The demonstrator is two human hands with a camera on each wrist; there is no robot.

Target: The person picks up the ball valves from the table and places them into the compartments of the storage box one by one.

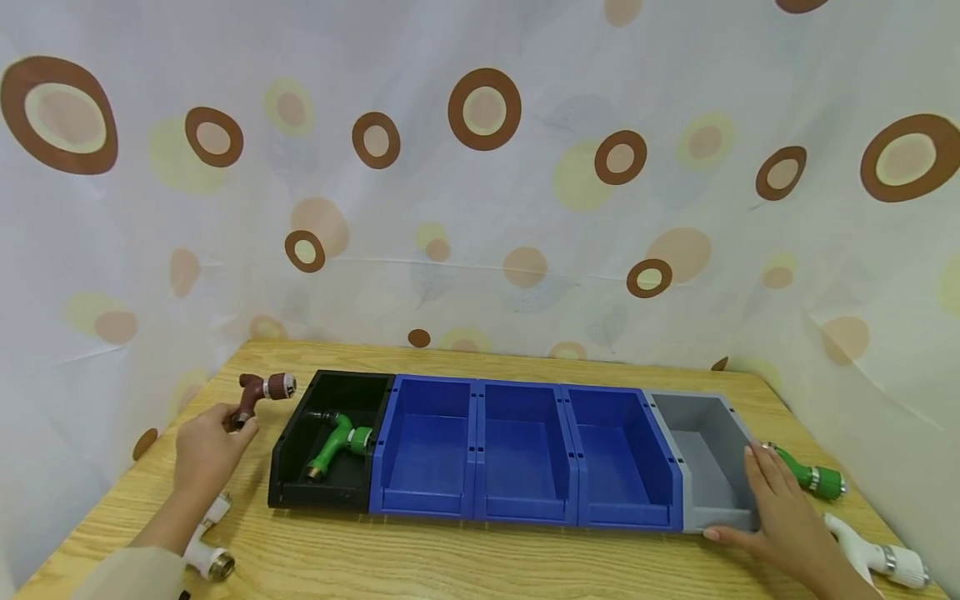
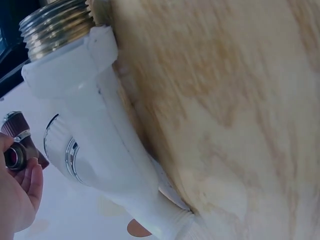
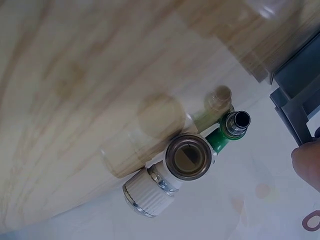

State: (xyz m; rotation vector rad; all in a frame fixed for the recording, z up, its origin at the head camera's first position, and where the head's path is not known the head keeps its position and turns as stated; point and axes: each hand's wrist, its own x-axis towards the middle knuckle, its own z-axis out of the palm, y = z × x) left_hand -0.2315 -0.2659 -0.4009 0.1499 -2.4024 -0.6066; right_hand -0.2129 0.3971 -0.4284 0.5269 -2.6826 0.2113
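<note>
My left hand (image 1: 212, 446) pinches a maroon tap (image 1: 255, 396) by its lower end, above the table left of the black bin (image 1: 330, 496). In the left wrist view the same tap (image 2: 21, 137) shows between the thumb and fingers. A green tap (image 1: 339, 446) lies in the black bin. My right hand (image 1: 783, 517) rests on the grey bin (image 1: 723, 521), fingers straight along its right wall and thumb at its front edge. Beside that hand lie another green tap (image 1: 813, 477) and a white tap (image 1: 873, 554), the green one partly covered by the hand.
Three blue bins (image 1: 525, 510) stand in a row between the black and grey ones. Another white tap (image 1: 198, 550) lies below my left forearm, partly hidden by it. A patterned curtain (image 1: 480, 208) hangs behind and beside the wooden table (image 1: 450, 558).
</note>
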